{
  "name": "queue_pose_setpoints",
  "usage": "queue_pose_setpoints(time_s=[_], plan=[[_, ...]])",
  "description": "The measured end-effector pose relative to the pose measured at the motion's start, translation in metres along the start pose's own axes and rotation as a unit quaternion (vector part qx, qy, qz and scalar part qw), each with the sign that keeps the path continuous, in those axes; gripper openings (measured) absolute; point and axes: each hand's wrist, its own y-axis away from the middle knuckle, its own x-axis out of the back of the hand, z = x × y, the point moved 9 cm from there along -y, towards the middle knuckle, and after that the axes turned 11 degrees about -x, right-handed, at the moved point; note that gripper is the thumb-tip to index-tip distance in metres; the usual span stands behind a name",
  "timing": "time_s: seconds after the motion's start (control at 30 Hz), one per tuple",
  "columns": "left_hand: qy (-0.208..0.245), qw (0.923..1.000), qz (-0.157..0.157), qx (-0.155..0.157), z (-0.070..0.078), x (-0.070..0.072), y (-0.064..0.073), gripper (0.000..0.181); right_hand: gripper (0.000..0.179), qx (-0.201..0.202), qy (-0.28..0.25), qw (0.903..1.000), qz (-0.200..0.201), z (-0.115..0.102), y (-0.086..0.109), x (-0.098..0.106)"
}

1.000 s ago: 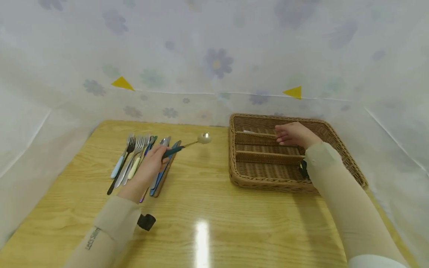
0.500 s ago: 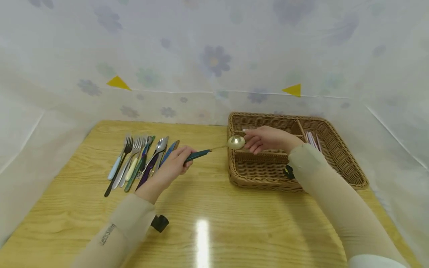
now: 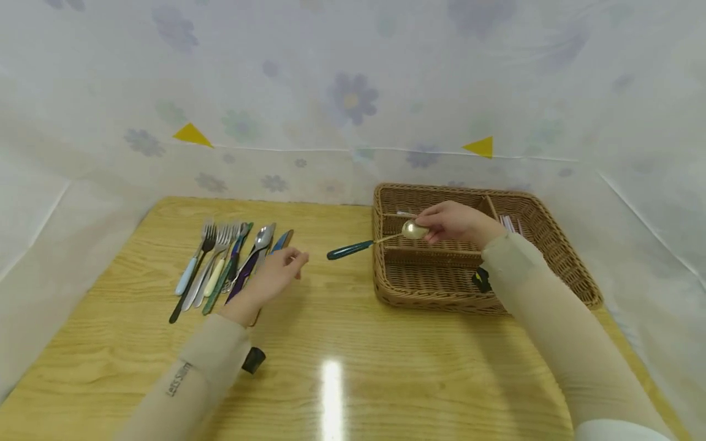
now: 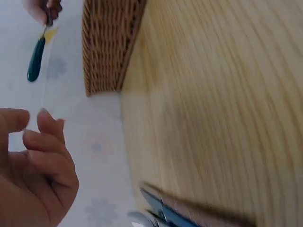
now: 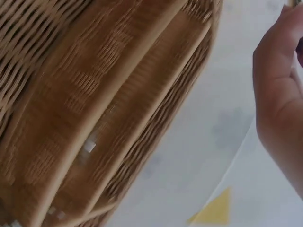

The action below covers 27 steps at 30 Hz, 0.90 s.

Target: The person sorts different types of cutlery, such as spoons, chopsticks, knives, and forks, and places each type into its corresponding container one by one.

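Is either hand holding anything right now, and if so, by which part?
The right hand pinches the teal-handled spoon by its bowl end, over the wicker basket. The left hand holds nothing.

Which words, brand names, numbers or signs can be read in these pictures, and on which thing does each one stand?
"Less Slim", as far as it can be read: small dark print on the beige left sleeve, head view; the letters are tiny, so the reading is not sure.
No other text shows on the mixed cutlery row, the brown wicker tray or the flowered backdrop.
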Motion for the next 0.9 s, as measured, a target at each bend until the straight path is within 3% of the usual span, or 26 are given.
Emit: queue_pose_setpoints(time_s=[0.07, 0.13, 0.23, 0.3, 0.37, 0.5, 0.63, 0.8, 0.9], plan=[[-0.093, 0.9951, 0.025, 0.02, -0.021, 0.02, 0.003, 0.043, 0.048, -0.007, -0.021, 0.9995, 0.022, 0.01, -0.001, 0.017], [-0.163, 0.9841, 0.049, 0.051, -0.041, 0.039, 0.008, 0.039, 0.051, -0.017, -0.046, 0.9979, 0.044, 0.021, -0.001, 0.035], [-0.234, 0.9655, 0.061, 0.096, -0.066, 0.061, 0.016, 0.036, 0.054, -0.033, -0.077, 0.9931, 0.083, 0.038, 0.003, 0.062], [-0.26, 0.9573, 0.057, 0.113, -0.076, 0.068, 0.019, 0.036, 0.055, -0.042, -0.094, 0.988, 0.115, 0.047, 0.008, 0.079], [-0.271, 0.9539, 0.042, 0.122, -0.082, 0.069, 0.02, 0.036, 0.056, -0.049, -0.11, 0.9814, 0.15, 0.055, 0.013, 0.094], [-0.266, 0.9569, 0.026, 0.113, -0.083, 0.063, 0.018, 0.035, 0.054, -0.058, -0.141, 0.9654, 0.212, 0.063, 0.019, 0.112], [-0.269, 0.956, 0.04, 0.109, -0.083, 0.058, 0.013, 0.03, 0.049, -0.068, -0.155, 0.954, 0.248, 0.069, 0.017, 0.116], [-0.284, 0.9475, 0.07, 0.129, -0.086, 0.061, 0.012, 0.025, 0.048, -0.082, -0.141, 0.9564, 0.242, 0.076, 0.011, 0.109], [-0.3, 0.9419, 0.059, 0.138, -0.086, 0.06, 0.012, 0.025, 0.05, -0.091, -0.151, 0.957, 0.23, 0.081, 0.009, 0.108]])
